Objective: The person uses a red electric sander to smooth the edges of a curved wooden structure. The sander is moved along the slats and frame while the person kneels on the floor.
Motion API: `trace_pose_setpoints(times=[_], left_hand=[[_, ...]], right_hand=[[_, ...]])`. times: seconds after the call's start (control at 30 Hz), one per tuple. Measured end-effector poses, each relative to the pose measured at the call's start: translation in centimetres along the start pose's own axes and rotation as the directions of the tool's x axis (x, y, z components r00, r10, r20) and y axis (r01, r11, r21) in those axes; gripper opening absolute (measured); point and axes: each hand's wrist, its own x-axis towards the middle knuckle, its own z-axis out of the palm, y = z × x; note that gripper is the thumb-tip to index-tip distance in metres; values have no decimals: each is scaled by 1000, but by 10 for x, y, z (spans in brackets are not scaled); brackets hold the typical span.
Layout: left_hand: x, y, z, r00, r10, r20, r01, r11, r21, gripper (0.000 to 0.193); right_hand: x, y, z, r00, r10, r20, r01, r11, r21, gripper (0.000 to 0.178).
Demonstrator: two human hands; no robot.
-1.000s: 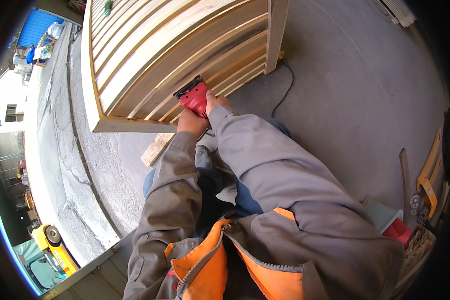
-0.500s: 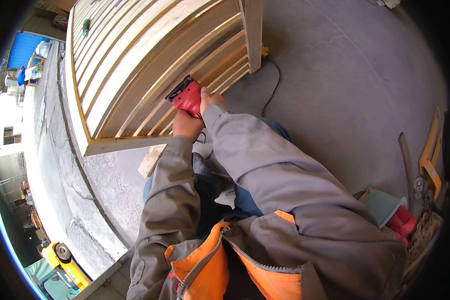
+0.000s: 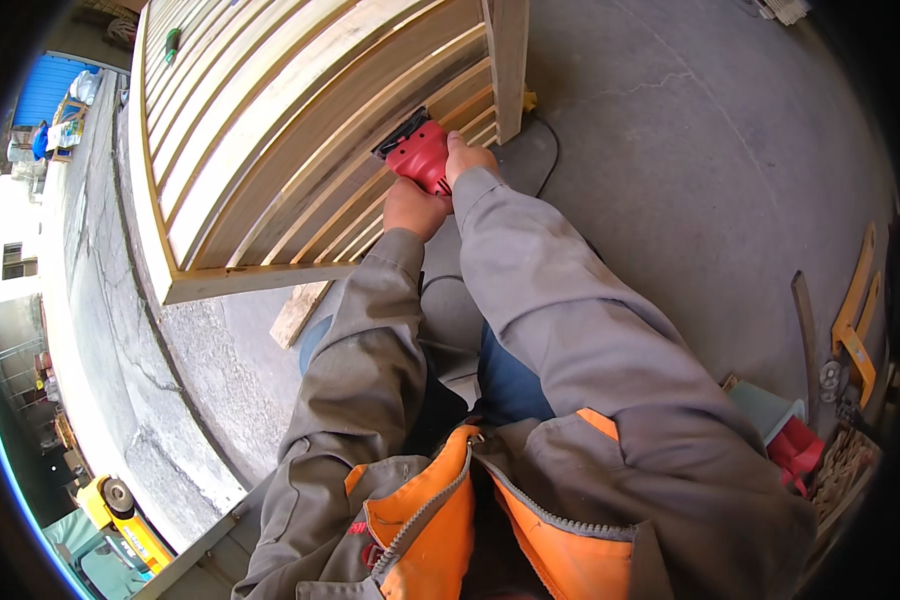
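Observation:
Both my hands grip a red electric sander (image 3: 419,156), whose dark pad lies against a slat of a slatted wooden frame (image 3: 270,150). My left hand (image 3: 414,208) is wrapped round the tool's lower left side. Round its right side closes my right hand (image 3: 467,160); some fingers are hidden behind the body. The sander is near the frame's right-hand upright post (image 3: 507,65). A dark cord (image 3: 553,165) curves over the floor beyond my right wrist.
A green-handled tool (image 3: 173,44) rests on the slats at the far left. Below the frame's near corner lies a wood block (image 3: 300,312). Yellow metal brackets (image 3: 855,320) and a green container (image 3: 767,408) with red pieces are at the right. A yellow machine (image 3: 125,520) stands lower left.
The sander and both my hands have moved right and slightly away along the slats, toward the upright post. My grip on it stays the same.

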Motion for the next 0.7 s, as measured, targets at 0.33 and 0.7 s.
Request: trace_pose_setpoints(times=[0.33,0.7], left_hand=[[-16,-27,-24,999,-35,-15,36,998,46,63],[-20,-59,-26,998,-23,-60,28,996,87,67]], right_hand=[[-21,6,32,991,75,106,-67,995,-78,75],[-45,12,48,988,85,129,-86,996,2,69]])
